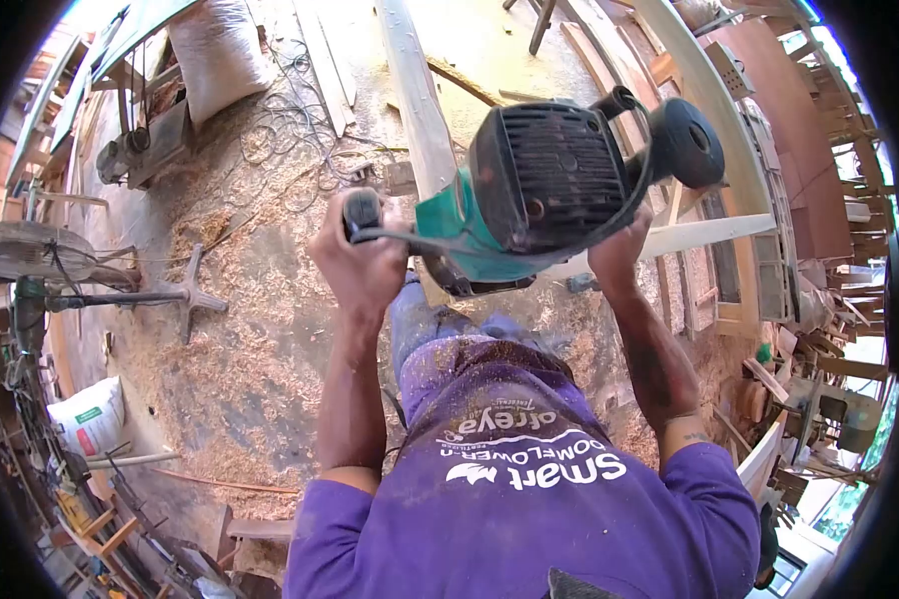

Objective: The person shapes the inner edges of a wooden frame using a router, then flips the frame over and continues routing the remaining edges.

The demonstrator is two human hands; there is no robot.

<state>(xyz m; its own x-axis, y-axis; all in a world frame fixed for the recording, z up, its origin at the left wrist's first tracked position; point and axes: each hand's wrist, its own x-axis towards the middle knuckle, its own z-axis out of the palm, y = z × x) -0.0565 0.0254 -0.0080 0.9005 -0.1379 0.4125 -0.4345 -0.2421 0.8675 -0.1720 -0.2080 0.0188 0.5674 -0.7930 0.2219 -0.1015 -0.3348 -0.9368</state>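
Observation:
I hold up a large teal and black electric planer point(549, 175), tilted, in front of my body. My left hand point(360, 255) is wrapped round its black handle at the left end. My right hand point(619, 250) is at the right side, beneath the motor housing and round black knob; the planer hides most of its fingers. The power cord point(509, 262) loops along the near side of the planer. Behind and below the planer lies a long pale wooden board point(417, 95), partly covered by it.
Wood shavings point(260, 349) cover the floor, with tangled cables point(295, 130) at the far left. A pedestal fan point(40, 252) lies to the left, and a white sack point(88, 417) is near it. Timber beams point(714, 100) run along the right.

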